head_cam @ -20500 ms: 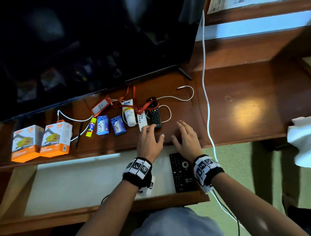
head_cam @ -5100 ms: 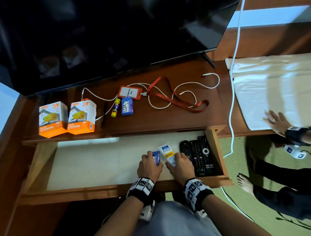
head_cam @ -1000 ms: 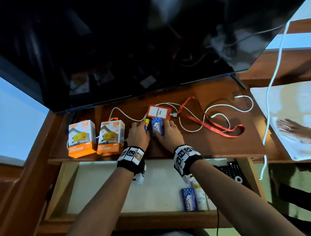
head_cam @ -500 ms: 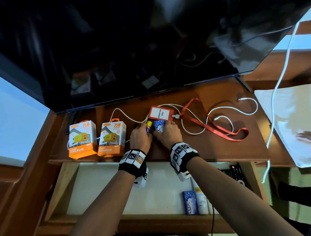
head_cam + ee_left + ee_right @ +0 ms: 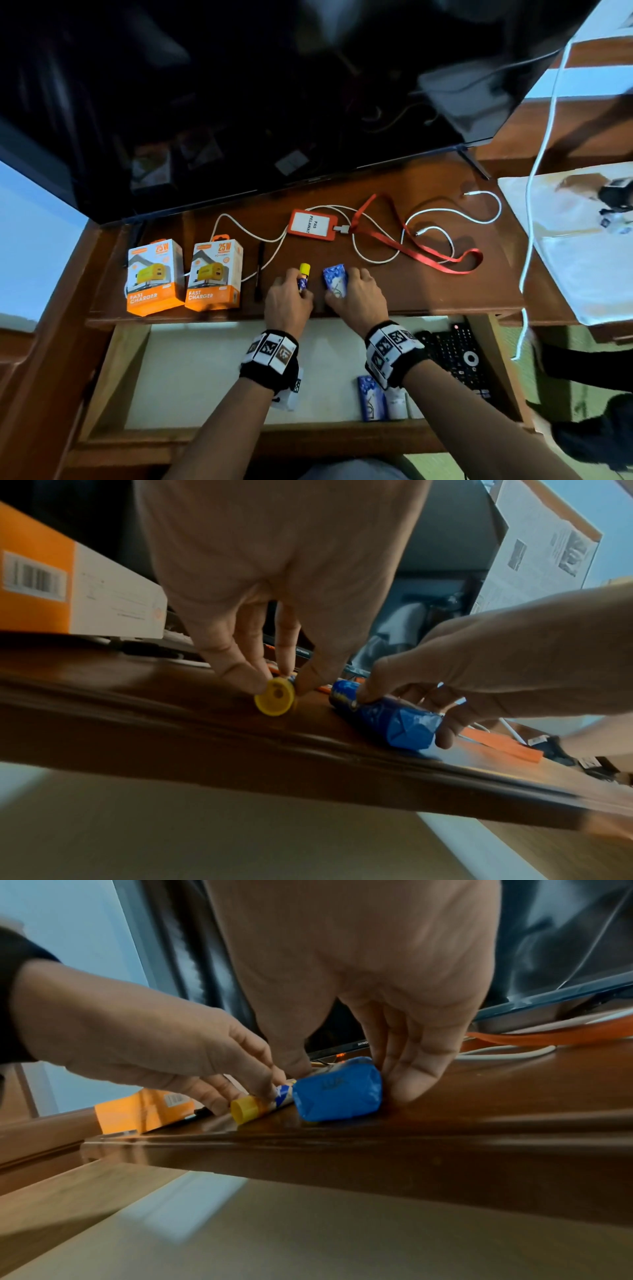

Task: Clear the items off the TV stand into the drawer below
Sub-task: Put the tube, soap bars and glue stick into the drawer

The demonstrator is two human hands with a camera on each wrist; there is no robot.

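My left hand (image 5: 291,294) pinches a yellow-capped glue stick (image 5: 303,274) near the front edge of the wooden TV stand (image 5: 428,291); the left wrist view shows the glue stick (image 5: 275,699) lying on the wood between thumb and fingers. My right hand (image 5: 352,294) grips a blue wrapped soap bar (image 5: 335,279) beside it, also resting on the stand; the soap bar (image 5: 337,1095) sits between thumb and fingers. Two orange charger boxes (image 5: 185,274), a black pen (image 5: 259,270), an orange badge holder (image 5: 313,224) with red lanyard (image 5: 428,250) and a white cable (image 5: 445,219) lie on the stand.
The open drawer (image 5: 205,377) below holds another blue soap bar (image 5: 370,397), a white tube (image 5: 397,404) and black remotes (image 5: 459,356). The TV screen (image 5: 274,85) looms close behind. A white cloth (image 5: 582,257) covers the surface at right, where another person's hand (image 5: 616,198) works.
Both hands have pulled the glue stick and the soap bar toward the stand's front edge, away from the badge holder.
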